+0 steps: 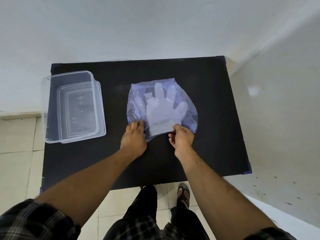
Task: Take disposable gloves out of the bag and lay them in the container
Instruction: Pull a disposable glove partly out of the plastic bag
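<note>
A thin bluish plastic bag lies flat in the middle of the black table. Through it show pale translucent disposable gloves, fingers pointing away from me. My left hand pinches the bag's near left edge. My right hand pinches the near right edge, where the glove cuffs reach the bag's mouth. A clear rectangular plastic container stands on the table's left side with no glove in it, and a clear lid appears to lie under it.
The table stands in a corner against white walls. Tiled floor shows at the left and below. My legs and a sandalled foot are at the table's near edge.
</note>
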